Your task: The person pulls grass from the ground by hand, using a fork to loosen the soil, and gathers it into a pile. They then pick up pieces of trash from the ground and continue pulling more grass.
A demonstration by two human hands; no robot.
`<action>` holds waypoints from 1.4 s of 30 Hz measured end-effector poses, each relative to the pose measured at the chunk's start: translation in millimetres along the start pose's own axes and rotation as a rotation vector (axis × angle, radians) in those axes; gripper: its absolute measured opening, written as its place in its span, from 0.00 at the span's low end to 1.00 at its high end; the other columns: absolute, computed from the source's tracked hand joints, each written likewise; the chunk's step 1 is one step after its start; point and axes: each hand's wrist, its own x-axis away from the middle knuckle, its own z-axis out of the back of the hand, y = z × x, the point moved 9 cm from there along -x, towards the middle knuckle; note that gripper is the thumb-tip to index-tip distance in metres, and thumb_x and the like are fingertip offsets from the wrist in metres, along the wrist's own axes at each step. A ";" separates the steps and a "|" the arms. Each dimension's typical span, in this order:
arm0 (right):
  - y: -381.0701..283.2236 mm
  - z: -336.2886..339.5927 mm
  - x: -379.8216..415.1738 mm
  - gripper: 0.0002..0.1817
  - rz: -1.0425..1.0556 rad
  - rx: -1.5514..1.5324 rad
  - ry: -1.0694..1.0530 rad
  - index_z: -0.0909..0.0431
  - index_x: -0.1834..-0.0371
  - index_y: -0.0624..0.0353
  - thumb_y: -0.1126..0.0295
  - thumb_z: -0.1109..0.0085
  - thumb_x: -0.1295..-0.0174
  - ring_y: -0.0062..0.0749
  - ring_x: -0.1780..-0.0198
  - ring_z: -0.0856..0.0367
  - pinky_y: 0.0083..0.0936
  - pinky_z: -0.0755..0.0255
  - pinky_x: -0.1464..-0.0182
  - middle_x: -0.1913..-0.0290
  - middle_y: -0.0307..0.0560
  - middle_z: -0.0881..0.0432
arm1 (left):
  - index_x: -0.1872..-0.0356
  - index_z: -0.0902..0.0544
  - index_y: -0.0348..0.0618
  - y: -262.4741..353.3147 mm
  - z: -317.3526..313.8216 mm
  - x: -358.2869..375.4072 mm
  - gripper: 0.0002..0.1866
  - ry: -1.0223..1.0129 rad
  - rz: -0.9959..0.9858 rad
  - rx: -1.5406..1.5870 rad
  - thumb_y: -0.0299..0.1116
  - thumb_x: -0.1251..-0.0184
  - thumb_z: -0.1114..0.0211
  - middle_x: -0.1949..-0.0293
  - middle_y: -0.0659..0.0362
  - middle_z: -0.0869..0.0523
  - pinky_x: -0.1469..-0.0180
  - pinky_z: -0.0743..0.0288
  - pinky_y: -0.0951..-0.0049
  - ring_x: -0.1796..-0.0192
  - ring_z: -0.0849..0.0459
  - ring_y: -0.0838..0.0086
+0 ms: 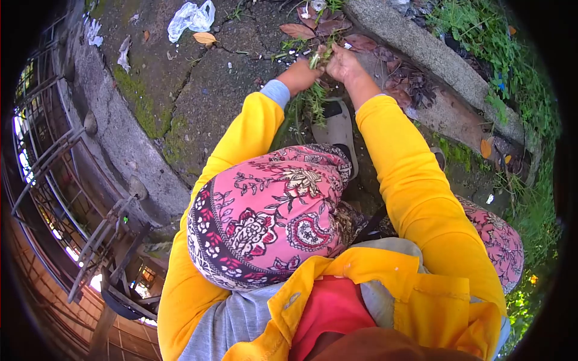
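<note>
Above the cracked pavement (232, 36), near its edge along the stone curb (435, 66), the left hand (299, 77) is closed around a bunch of weeds (316, 103), leaves hanging near a shoe (337, 131). The right hand (344, 65) is at the upper stems, just beside the left; I cannot tell whether its fingers grip them. A plastic bag (191, 20) and an orange leaf (205, 38) lie farther out on the pavement.

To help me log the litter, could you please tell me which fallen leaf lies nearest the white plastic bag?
The yellow-orange leaf, just below the white plastic bag; the reddish-brown leaves lie farther right, nearer the right hand.
</note>
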 end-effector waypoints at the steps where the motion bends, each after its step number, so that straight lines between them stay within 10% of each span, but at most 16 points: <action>1: 0.4 -7.3 7.4 0.20 -0.037 0.020 -0.060 0.37 0.54 0.66 0.58 0.67 0.34 0.42 0.60 0.27 0.40 0.32 0.55 0.61 0.55 0.27 | 0.61 0.23 0.35 15.2 7.6 11.9 0.15 -0.089 0.017 0.081 0.37 0.44 0.40 0.71 0.58 0.22 0.61 0.33 0.74 0.68 0.27 0.74; 9: -1.6 4.7 32.9 0.26 -0.059 0.113 0.078 0.45 0.42 0.69 0.57 0.71 0.33 0.50 0.44 0.33 0.45 0.36 0.47 0.42 0.60 0.36 | 0.65 0.23 0.40 5.1 25.1 11.9 0.11 -0.252 0.298 0.476 0.37 0.38 0.46 0.68 0.57 0.17 0.76 0.31 0.79 0.74 0.23 0.78; 15: 12.2 -11.3 31.7 0.24 -0.011 -0.028 -0.048 0.40 0.45 0.67 0.58 0.66 0.35 0.45 0.53 0.27 0.38 0.31 0.56 0.49 0.57 0.29 | 0.73 0.32 0.45 7.3 -25.8 27.1 0.10 -0.468 0.427 1.081 0.38 0.36 0.49 0.86 0.71 0.40 0.83 0.45 0.82 0.84 0.41 0.84; 18: 26.8 -12.8 0.4 0.19 -0.124 -0.150 -0.517 0.33 0.54 0.66 0.61 0.62 0.37 0.39 0.61 0.24 0.35 0.29 0.64 0.60 0.52 0.23 | 0.69 0.30 0.45 12.1 -51.5 35.0 0.09 -0.684 0.368 1.337 0.39 0.37 0.47 0.84 0.69 0.33 0.81 0.41 0.81 0.83 0.37 0.82; 21: 15.7 -6.5 5.5 0.11 0.057 0.065 -0.069 0.29 0.64 0.64 0.66 0.57 0.39 0.35 0.71 0.24 0.34 0.29 0.71 0.70 0.49 0.22 | 0.62 0.28 0.41 -13.2 -32.7 28.2 0.14 -0.294 0.403 0.661 0.40 0.41 0.42 0.76 0.61 0.23 0.72 0.30 0.73 0.76 0.24 0.71; 24: 4.5 -0.9 4.2 0.06 0.141 0.270 0.123 0.27 0.68 0.64 0.73 0.52 0.41 0.36 0.74 0.23 0.34 0.29 0.72 0.71 0.50 0.23 | 0.53 0.32 0.35 24.7 5.6 27.8 0.24 0.283 -0.121 -0.262 0.38 0.48 0.39 0.65 0.47 0.21 0.58 0.28 0.64 0.62 0.21 0.55; 28: -10.5 9.2 -29.0 0.09 0.237 0.760 0.355 0.25 0.69 0.67 0.70 0.48 0.46 0.34 0.70 0.23 0.31 0.30 0.67 0.69 0.51 0.22 | 0.49 0.38 0.31 49.3 1.6 33.6 0.27 0.543 -0.236 -0.289 0.30 0.50 0.42 0.61 0.37 0.24 0.51 0.32 0.60 0.54 0.25 0.46; 34: -22.7 -11.2 8.1 0.25 0.166 0.943 0.241 0.25 0.59 0.68 0.54 0.44 0.47 0.40 0.57 0.24 0.32 0.32 0.56 0.57 0.55 0.22 | 0.61 0.28 0.32 42.7 22.1 14.3 0.19 0.271 0.018 -0.444 0.41 0.42 0.47 0.67 0.39 0.21 0.58 0.29 0.56 0.61 0.22 0.47; 36: -14.9 -4.6 18.5 0.22 0.046 0.748 0.181 0.29 0.56 0.65 0.55 0.55 0.39 0.44 0.54 0.26 0.39 0.33 0.55 0.54 0.54 0.24 | 0.61 0.26 0.35 26.3 17.9 -11.6 0.16 0.122 -0.001 -0.341 0.39 0.40 0.47 0.67 0.46 0.19 0.61 0.26 0.62 0.65 0.20 0.55; 39: 0.7 -5.7 24.8 0.18 -0.009 0.243 0.033 0.30 0.59 0.59 0.58 0.66 0.34 0.43 0.54 0.26 0.41 0.32 0.54 0.56 0.53 0.24 | 0.58 0.25 0.40 5.3 -25.7 -8.8 0.14 -0.317 0.338 0.820 0.39 0.39 0.46 0.67 0.54 0.18 0.64 0.25 0.70 0.67 0.19 0.67; 42: 5.0 -23.4 24.3 0.19 0.040 -0.019 -0.117 0.30 0.58 0.61 0.57 0.67 0.34 0.42 0.57 0.25 0.41 0.31 0.53 0.57 0.52 0.23 | 0.55 0.25 0.43 11.4 -26.3 -4.7 0.15 -0.242 0.171 1.074 0.40 0.39 0.45 0.63 0.59 0.20 0.64 0.24 0.73 0.63 0.20 0.73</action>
